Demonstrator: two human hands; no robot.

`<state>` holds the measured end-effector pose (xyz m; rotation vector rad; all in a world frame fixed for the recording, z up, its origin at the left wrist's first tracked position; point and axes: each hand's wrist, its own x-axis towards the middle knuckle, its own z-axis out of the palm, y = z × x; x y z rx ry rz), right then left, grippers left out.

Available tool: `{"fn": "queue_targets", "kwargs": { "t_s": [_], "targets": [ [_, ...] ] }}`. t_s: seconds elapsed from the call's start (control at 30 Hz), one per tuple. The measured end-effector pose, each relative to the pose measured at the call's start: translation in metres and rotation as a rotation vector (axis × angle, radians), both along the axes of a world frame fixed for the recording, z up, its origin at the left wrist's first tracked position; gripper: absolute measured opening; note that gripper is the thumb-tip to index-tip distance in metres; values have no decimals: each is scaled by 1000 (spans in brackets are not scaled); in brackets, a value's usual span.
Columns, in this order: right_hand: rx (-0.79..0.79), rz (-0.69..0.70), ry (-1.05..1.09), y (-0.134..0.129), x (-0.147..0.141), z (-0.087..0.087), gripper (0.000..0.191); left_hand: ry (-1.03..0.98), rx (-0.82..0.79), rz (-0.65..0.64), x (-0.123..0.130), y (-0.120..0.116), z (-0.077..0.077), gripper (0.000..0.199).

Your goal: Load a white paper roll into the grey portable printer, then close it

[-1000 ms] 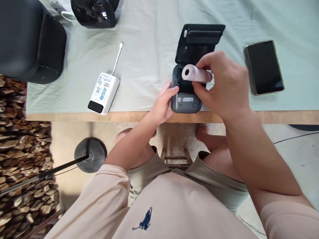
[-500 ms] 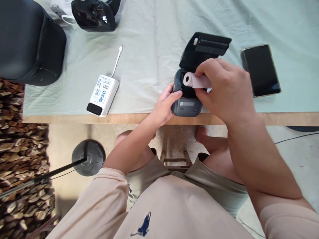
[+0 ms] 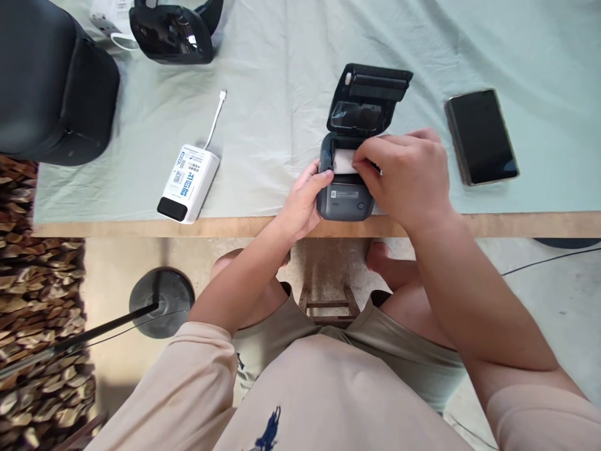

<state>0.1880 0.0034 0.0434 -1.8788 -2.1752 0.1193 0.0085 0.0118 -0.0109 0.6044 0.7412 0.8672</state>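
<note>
A small dark grey label printer [image 3: 345,203] stands near the table's front edge with its black lid [image 3: 369,100] tipped up and back. My left hand [image 3: 303,200] grips the printer's left side, the thumb resting on its rim. Inside the open compartment lies a white paper roll [image 3: 344,161]. My right hand [image 3: 408,175] reaches in from the right, thumb and forefinger pinched at the roll's right part. Those fingers hide the roll's right end and the compartment's right side.
To the right lies a phone-like device [image 3: 486,136] with a dark screen. A white power bank [image 3: 188,185] with a short cable is on the left. Behind it are a black headset [image 3: 173,31] and a black case [image 3: 56,81]. A wooden edge [image 3: 225,227] borders the cloth-covered table.
The paper roll has gone down from the compartment's mouth into the printer, turning level. My right hand has moved lower and left with it. The left hand keeps its hold.
</note>
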Motion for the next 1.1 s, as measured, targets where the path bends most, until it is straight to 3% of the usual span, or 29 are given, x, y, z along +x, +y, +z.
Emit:
{"fn": "queue_targets", "kwargs": {
  "t_s": [0.2, 0.4, 0.53, 0.7, 0.83, 0.93, 1.03, 1.1],
  "targets": [
    [144, -23, 35, -2, -1, -7, 27, 33, -60, 22, 1, -1, 9, 40],
    [287, 242, 121, -14, -2, -15, 31, 14, -97, 64, 0, 2, 10, 34],
    [273, 282, 223, -19, -6, -20, 32, 8, -32, 42, -2, 3, 4, 34],
    [348, 286, 310, -17, 4, -16, 23, 33, -4, -3, -3, 3, 3, 55],
    [436, 134, 378, -5, 20, -10, 15, 61, -6, -42, -3, 4, 2, 75],
    [471, 69, 522, 6, 28, -10, 36, 92, 23, -69, -5, 5, -2, 80],
    [432, 107, 662, 13, 31, -12, 67, 97, 68, -103, -6, 6, -5, 91],
    [374, 132, 678, 15, 31, -11, 77, 99, 98, -115, -6, 5, -6, 96]
  ]
}}
